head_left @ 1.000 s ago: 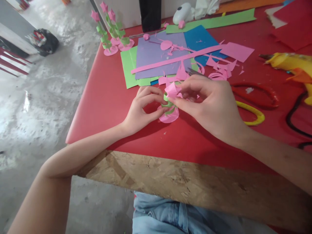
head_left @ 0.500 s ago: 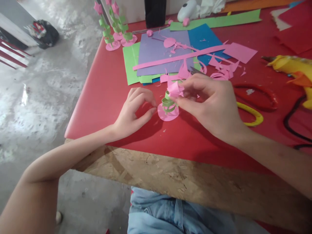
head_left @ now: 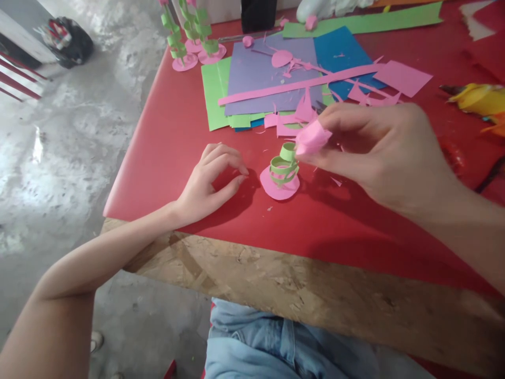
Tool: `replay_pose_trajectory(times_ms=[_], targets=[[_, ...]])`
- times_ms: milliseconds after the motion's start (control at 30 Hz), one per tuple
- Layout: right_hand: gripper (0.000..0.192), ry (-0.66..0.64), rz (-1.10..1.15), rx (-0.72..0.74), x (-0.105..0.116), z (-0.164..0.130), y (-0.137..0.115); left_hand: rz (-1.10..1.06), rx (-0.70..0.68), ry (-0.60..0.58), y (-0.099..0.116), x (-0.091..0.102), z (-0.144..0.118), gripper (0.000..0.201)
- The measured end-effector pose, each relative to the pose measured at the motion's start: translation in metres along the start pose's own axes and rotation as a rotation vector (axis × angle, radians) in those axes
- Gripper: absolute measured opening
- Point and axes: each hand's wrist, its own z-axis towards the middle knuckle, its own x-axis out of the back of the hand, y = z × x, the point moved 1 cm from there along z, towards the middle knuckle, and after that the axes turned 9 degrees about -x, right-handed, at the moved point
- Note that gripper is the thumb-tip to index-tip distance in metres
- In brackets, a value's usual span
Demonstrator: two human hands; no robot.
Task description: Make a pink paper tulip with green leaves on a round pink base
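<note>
The right hand (head_left: pixel 379 152) pinched a pink paper bud (head_left: pixel 312 138) between thumb and forefinger, just above the green paper spiral (head_left: pixel 284 166), which stood on its pink disc (head_left: pixel 278 188) near the table's (head_left: pixel 165 158) front edge. The left hand (head_left: pixel 209 181) rested just beside it, fingers loosely curled, holding nothing. A heavy press could probably crush or tip that springy spiral. No containers were visible.
</note>
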Motion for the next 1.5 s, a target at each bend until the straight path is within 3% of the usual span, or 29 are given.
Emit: replay_pose_trajectory(times_ms=[67, 167, 300, 433, 600, 700, 800, 967, 1167, 1333, 1500], targets=[[0.004, -0.126, 0.001, 0.061, 0.006, 0.005, 0.001, -0.009, 0.011, 0.004, -0.001, 0.000, 0.000, 0.012], [0.024, -0.302, -0.028, 0.099, 0.011, 0.014, 0.000, -0.024, 0.028, 0.025, -0.003, 0.000, 0.000, 0.012], [0.041, -0.402, -0.086, 0.113, 0.014, 0.025, -0.003, -0.100, 0.035, 0.069, -0.001, 0.001, 0.006, 0.010], [0.037, -0.460, -0.162, 0.082, 0.016, 0.037, -0.003, -0.142, -0.014, 0.083, 0.008, 0.003, 0.021, 0.006], [0.014, -0.563, -0.219, 0.048, 0.020, 0.053, -0.003, -0.250, -0.042, 0.097, 0.011, 0.000, 0.037, 0.014], [0.008, -0.570, -0.214, 0.092, 0.022, 0.059, -0.003, -0.342, -0.088, 0.118, 0.008, -0.005, 0.040, 0.018], [0.004, -0.556, -0.184, 0.135, 0.022, 0.062, -0.002, -0.345, -0.028, 0.122, 0.006, -0.009, 0.040, 0.016], [0.006, -0.568, -0.232, 0.111, 0.019, 0.064, 0.003, -0.243, 0.116, -0.010, 0.001, -0.012, 0.039, 0.023], [0.009, -0.517, -0.279, 0.100, 0.018, 0.066, 0.002, -0.512, 0.080, -0.029, -0.005, -0.015, 0.041, 0.030], [0.011, -0.508, -0.293, 0.122, 0.018, 0.067, 0.001, -0.377, 0.157, -0.097, 0.000, -0.017, 0.039, 0.032], [0.012, -0.500, -0.286, 0.131, 0.017, 0.066, 0.004, -0.251, 0.154, -0.067, -0.001, -0.024, 0.039, 0.035]])
